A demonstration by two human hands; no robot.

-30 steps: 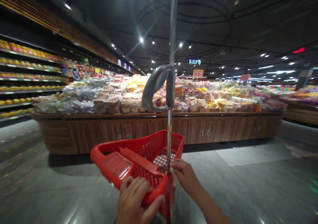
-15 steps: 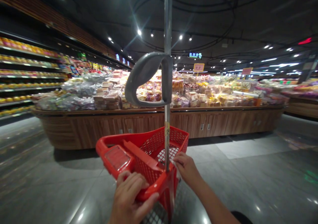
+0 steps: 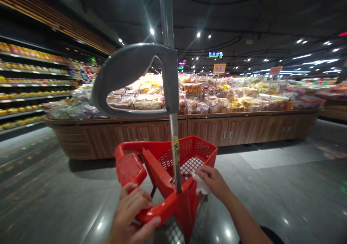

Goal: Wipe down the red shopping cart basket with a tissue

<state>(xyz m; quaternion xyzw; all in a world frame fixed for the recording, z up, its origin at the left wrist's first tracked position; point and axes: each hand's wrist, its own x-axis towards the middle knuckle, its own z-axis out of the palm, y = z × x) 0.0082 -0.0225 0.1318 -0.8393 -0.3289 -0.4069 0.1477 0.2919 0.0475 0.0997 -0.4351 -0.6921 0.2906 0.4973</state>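
My left hand [image 3: 130, 211] is closed around the front rim of a red plastic shopping trolley basket [image 3: 189, 157], near its corner. My right hand [image 3: 214, 182] pinches a crumpled white tissue [image 3: 200, 183] just above the basket's right rim. A metal pole [image 3: 175, 157] rises from the basket and carries a curved grey plastic handle [image 3: 135, 78], which lies well above both hands. The lower part of the trolley is mostly hidden below the basket.
A long wooden-sided display island [image 3: 217, 128] piled with packaged baked goods stands ahead, with yellow price signs [image 3: 219, 68] above it. Stocked shelves [image 3: 27, 81] line the left side. Polished grey floor tiles [image 3: 271, 168] surround the trolley.
The basket, pole and grey handle have tilted and shifted left, and the handle now looks larger. The white tissue shows more plainly in my right hand.
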